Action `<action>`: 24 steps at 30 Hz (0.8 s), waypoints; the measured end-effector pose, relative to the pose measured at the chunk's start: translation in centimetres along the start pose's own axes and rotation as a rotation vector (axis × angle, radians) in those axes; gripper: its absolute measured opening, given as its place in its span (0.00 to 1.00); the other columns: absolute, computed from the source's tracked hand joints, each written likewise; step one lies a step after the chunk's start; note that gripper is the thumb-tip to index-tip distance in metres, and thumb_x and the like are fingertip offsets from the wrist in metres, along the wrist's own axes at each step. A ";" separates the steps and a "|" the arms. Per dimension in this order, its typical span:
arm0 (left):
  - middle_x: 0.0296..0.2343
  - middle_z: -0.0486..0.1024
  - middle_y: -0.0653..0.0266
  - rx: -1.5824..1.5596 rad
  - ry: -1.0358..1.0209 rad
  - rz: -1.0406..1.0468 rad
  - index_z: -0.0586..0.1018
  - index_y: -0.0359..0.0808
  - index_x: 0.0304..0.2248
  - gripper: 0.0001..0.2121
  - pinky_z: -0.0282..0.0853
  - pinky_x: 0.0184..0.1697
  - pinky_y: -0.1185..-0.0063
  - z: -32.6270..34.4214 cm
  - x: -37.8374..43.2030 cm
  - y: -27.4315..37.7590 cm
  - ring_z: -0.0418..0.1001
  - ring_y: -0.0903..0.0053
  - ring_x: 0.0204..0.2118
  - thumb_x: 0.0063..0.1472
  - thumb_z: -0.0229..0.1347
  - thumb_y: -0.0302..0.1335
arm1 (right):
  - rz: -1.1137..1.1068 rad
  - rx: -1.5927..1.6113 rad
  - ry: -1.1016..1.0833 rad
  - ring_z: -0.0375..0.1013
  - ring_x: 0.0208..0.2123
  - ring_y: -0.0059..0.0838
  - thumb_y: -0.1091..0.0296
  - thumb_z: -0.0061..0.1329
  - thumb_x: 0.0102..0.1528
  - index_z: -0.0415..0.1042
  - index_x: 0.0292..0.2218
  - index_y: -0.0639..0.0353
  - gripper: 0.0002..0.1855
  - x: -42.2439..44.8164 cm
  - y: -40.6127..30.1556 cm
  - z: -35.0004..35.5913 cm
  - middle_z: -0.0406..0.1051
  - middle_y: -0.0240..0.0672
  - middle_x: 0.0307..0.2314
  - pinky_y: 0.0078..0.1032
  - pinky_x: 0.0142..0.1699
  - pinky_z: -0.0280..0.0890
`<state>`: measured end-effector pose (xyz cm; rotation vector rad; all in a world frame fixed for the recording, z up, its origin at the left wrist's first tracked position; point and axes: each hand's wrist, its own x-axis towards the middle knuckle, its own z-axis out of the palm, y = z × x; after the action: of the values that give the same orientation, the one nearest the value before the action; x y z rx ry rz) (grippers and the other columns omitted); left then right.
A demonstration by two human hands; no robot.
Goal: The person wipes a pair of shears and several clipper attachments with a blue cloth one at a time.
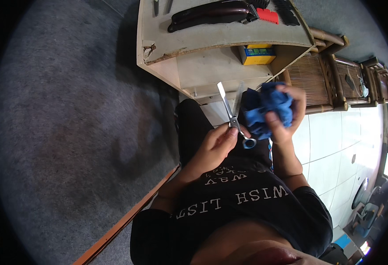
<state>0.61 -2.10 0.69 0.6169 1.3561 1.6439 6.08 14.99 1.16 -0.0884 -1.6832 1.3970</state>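
Observation:
Thinning scissors (234, 121) with one plain blade and one toothed blade are spread apart, tips pointing away from me. My left hand (221, 140) pinches them near the pivot, and a finger ring hangs towards my right hand. A crumpled blue cloth (270, 107) is gripped in my right hand (288, 114), just to the right of the toothed blade and not clearly touching it. That hand is slightly blurred. Both hands are above my lap.
Ahead stands a worn cabinet (210, 38) with a chipped edge. On its top lie a dark hair clipper (210, 14) with a red comb guard (267, 16) and black combs (288, 15). Its shelf holds a yellow and blue box (257, 55). Bamboo seats (308, 78) stand at the right.

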 end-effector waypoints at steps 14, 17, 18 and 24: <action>0.22 0.68 0.59 -0.260 -0.039 -0.013 0.61 0.35 0.26 0.15 0.69 0.29 0.79 -0.8 0.5 0.5 0.72 0.72 0.24 0.65 0.29 0.35 | 0.365 0.346 0.134 0.57 0.48 0.33 0.47 0.45 0.43 0.47 0.51 0.65 0.42 0.7 0.1 -1.0 0.53 0.43 0.46 0.30 0.52 0.52; 0.22 0.67 0.60 -0.176 -0.049 0.007 0.61 0.35 0.28 0.14 0.66 0.25 0.84 -0.9 0.2 0.1 0.70 0.77 0.22 0.65 0.29 0.34 | 0.378 0.319 0.063 0.55 0.50 0.35 0.57 0.50 0.41 0.43 0.53 0.64 0.44 0.5 -0.4 -0.4 0.52 0.43 0.47 0.31 0.54 0.50; 0.22 0.67 0.61 -0.171 -0.072 0.015 0.62 0.34 0.29 0.14 0.64 0.25 0.85 -0.9 0.1 0.0 0.68 0.80 0.21 0.65 0.30 0.34 | 0.344 0.161 0.001 0.56 0.49 0.35 0.63 0.52 0.40 0.42 0.53 0.64 0.44 0.3 -0.8 -0.2 0.52 0.44 0.47 0.31 0.53 0.51; 0.21 0.68 0.63 0.045 0.008 0.056 0.63 0.30 0.34 0.10 0.64 0.23 0.85 -0.3 -0.2 0.2 0.67 0.84 0.20 0.64 0.33 0.28 | 0.258 0.138 -0.291 0.59 0.49 0.32 0.73 0.62 0.33 0.48 0.51 0.66 0.47 -0.1 -0.4 1.0 0.54 0.43 0.47 0.29 0.52 0.55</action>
<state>0.43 -2.41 0.83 0.6810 1.3963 1.6652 5.64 14.08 1.52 -0.0247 -1.8546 1.7862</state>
